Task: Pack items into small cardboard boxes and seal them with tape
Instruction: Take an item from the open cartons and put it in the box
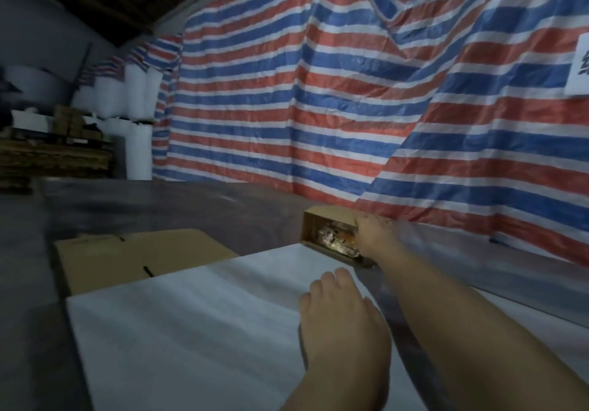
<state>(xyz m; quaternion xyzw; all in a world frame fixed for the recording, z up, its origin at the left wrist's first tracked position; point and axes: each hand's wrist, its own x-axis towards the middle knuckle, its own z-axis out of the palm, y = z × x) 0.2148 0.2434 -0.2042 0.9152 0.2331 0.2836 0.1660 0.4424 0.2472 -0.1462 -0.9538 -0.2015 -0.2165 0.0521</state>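
A small open cardboard box (pixel 314 224) lies on its side at the far edge of the table, its opening facing me, with shiny clear-wrapped items (pixel 334 236) inside. My right hand (pixel 374 233) reaches out and grips the box at its right end. My left hand (pixel 342 311) rests flat, fingers straight, on a white foam sheet (pixel 178 331) spread over the near table. A flat unfolded cardboard blank (pixel 134 256) lies to the left, partly under the foam sheet.
A red, white and blue striped tarp (pixel 318 91) hangs right behind the table. White foam rolls (pixel 137 98) and stacked cardboard (pixel 54 162) stand at the far left. A grey tabletop (pixel 159 206) stretches behind the blank.
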